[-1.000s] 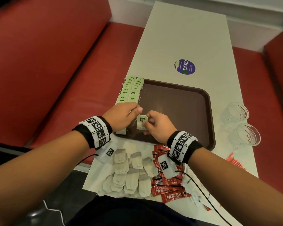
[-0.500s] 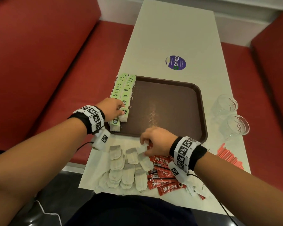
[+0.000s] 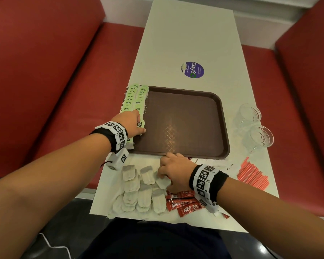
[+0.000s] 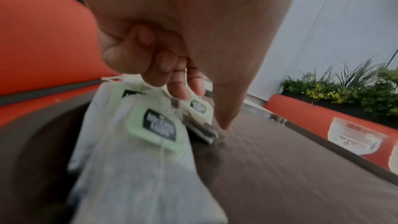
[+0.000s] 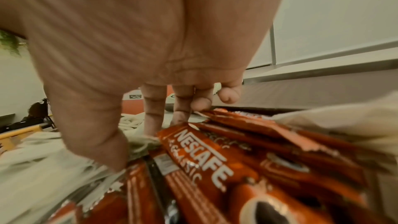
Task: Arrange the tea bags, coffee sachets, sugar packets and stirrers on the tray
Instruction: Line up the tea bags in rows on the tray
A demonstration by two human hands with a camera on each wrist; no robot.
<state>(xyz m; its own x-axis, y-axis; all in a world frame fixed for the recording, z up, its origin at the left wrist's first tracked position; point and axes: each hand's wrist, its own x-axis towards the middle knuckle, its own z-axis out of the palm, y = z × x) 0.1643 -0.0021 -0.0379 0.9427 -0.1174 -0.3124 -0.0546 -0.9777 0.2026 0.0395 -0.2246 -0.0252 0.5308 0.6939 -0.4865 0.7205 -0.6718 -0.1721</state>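
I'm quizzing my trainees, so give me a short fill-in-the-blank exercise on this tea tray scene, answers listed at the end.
1. The arranged tea bags line the brown tray's ____ edge.
2. The right hand reaches into the loose tea bags lying ____ the tray.
3. Two clear ____ stand right of the tray.
4. The coffee sachets are coloured ____.

Answers: left; outside; glasses; red

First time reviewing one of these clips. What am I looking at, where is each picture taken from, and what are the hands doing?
No machine: a person wears cameras on the head and both wrists. The head view looks down at a table with a brown tray. The left hand rests on tea bags lined along the tray's left edge. The right hand pinches one from the loose tea bags beside coffee sachets. Stirrers and two glasses sit to the right. The wrist views show each hand's fingers close up.
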